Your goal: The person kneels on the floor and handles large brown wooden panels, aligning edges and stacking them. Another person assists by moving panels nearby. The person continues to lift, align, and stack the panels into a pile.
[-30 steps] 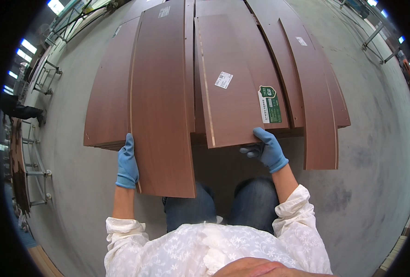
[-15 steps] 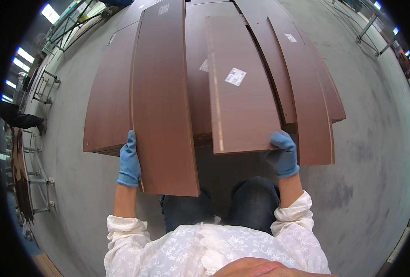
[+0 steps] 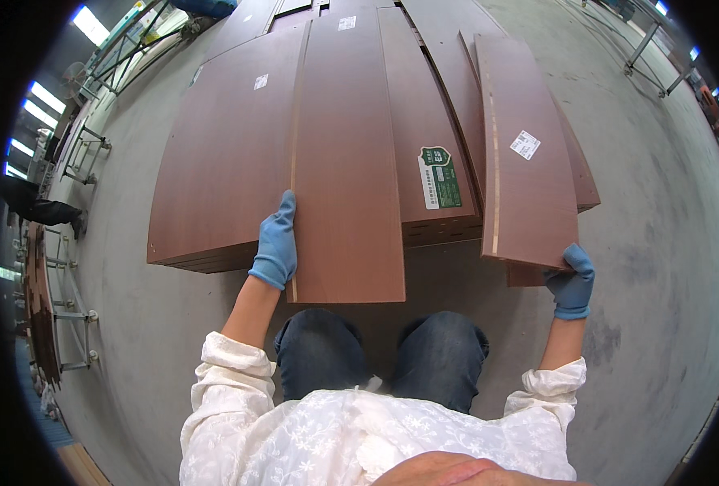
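Observation:
My left hand, in a blue glove, grips a long brown wood-grain panel by its left edge, the thumb against that edge and the other fingers hidden. This panel lies on the stack, its near end jutting out above my knees. A second brown panel with a white label is held by my right hand, also gloved, at its near right corner. It lies over another panel on the right side, of which a near end shows below. Between the two sits a panel with a green and white label.
More brown panels are stacked at the left, their near edges a little beyond my knees. Metal frames on wheels stand on the grey floor at left and far right. A person's dark-clothed leg shows at far left.
The panel in my right hand has moved right, onto the right-hand panels, uncovering the green and white label. My left hand has shifted its panel right and away from me.

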### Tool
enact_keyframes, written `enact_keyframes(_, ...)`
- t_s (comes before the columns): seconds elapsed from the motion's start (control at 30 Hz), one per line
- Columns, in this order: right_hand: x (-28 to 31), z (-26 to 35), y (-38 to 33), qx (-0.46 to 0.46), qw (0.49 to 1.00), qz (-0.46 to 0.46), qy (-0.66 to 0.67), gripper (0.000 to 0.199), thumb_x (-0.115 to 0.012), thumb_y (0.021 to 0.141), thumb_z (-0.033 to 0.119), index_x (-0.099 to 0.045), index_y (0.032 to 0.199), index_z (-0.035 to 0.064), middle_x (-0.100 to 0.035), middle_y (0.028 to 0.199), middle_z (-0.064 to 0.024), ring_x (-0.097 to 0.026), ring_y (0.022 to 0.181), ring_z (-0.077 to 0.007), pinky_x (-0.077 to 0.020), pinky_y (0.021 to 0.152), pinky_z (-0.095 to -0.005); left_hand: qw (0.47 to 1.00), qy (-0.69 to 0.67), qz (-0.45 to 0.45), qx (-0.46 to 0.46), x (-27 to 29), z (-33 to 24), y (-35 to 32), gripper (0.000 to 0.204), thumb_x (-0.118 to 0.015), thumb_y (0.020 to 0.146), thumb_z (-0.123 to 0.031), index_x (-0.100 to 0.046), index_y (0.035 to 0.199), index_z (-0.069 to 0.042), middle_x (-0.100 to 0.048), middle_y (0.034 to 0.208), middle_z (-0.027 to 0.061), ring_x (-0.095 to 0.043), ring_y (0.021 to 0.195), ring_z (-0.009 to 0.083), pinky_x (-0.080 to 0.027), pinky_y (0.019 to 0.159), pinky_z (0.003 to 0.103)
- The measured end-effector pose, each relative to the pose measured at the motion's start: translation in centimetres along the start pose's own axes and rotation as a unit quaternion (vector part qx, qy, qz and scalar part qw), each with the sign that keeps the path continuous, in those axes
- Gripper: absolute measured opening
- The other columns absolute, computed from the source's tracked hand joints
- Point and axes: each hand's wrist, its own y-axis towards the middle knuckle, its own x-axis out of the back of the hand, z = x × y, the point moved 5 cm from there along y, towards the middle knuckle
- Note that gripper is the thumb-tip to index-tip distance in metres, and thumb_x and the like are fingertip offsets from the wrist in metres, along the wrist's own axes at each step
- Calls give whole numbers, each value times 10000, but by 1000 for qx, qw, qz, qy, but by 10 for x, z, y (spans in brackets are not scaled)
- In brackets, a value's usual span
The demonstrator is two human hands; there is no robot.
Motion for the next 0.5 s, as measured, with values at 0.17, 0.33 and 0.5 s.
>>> enact_keyframes(0.17, 17, 0, 12, -43, 998, 48, 9, 424, -733, 898, 184, -668, 1279, 10, -712, 1199, -110, -716, 1059, -246, -622, 866, -409, 1000, -19, 0, -7, -26, 2, 19, 655, -665, 1007, -604, -720, 1129, 37, -734, 1027, 87, -682, 872, 173, -602, 804, 334)
enact_keyframes(0.33, 0, 32, 2, -140, 968, 77, -191, 458, -741, 904, 217, -664, 1282, -28, -750, 1127, -142, -770, 879, -242, -636, 664, -344, 999, 22, -29, 1, -47, 5, 46, 641, -681, 998, -610, -722, 1020, 30, -640, 819, 44, -550, 702, 165, -523, 654, 367)
enact_keyframes(0.5, -31, 48, -7, -201, 866, -12, -458, 404, -718, 915, 324, -702, 1167, 9, -773, 978, -140, -754, 665, -225, -562, 530, -312, 997, 48, -55, 32, -60, 11, 71, 632, -680, 1005, -593, -720, 1037, 37, -652, 848, 60, -565, 719, 180, -538, 674, 376)
